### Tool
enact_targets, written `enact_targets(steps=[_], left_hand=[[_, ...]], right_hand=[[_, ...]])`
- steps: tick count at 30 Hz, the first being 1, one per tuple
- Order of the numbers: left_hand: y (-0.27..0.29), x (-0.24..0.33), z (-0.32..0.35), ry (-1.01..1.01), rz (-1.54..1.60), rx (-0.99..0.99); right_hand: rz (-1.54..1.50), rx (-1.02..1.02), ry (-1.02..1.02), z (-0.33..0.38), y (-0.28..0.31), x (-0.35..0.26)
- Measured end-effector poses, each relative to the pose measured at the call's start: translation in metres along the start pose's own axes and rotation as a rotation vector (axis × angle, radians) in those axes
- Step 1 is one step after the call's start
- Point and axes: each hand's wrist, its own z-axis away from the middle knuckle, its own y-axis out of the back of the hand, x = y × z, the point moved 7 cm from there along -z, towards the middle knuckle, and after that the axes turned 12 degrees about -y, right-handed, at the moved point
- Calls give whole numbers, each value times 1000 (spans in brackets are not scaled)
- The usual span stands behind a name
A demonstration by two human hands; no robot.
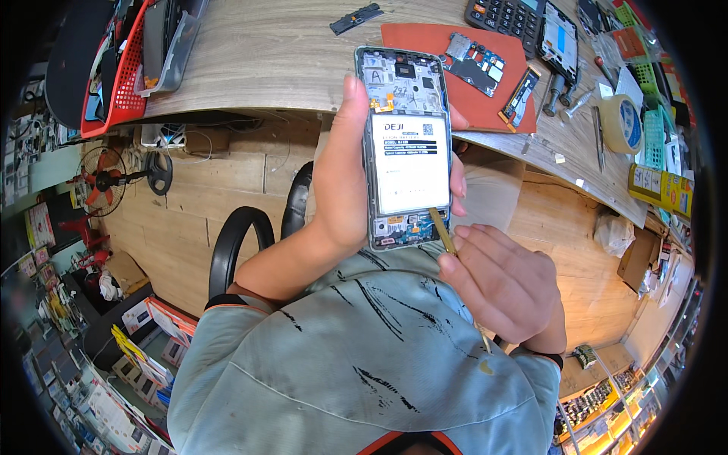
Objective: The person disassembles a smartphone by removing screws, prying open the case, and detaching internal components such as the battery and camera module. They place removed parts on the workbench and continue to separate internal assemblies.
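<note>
An opened smartphone is held upright in my left hand, thumb along its left edge and fingertips showing at the right edge. Its back is off, baring a white battery in the middle and a small blue circuit board at the bottom. My right hand pinches a thin gold-coloured pry tool. The tool's tip meets the phone near the battery's lower right corner; whether it is under the battery's edge I cannot tell.
Beyond the phone, an orange-red mat on the wooden desk bears a loose circuit board and a black phone part. A calculator, tape roll and tweezers lie right. A red basket stands left.
</note>
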Motion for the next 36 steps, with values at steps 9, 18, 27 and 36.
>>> enact_targets(steps=[9, 18, 27, 36], left_hand=[[2, -2, 5, 19, 48, 58], [-1, -1, 2, 17, 97, 89], [-3, 1, 4, 13, 165, 53], [2, -3, 8, -34, 108, 55]], right_hand=[[-212, -140, -121, 4, -4, 17], [-16, 24, -14, 10, -9, 6], [86, 117, 91, 21, -14, 2], [53, 208, -2, 16, -16, 15]])
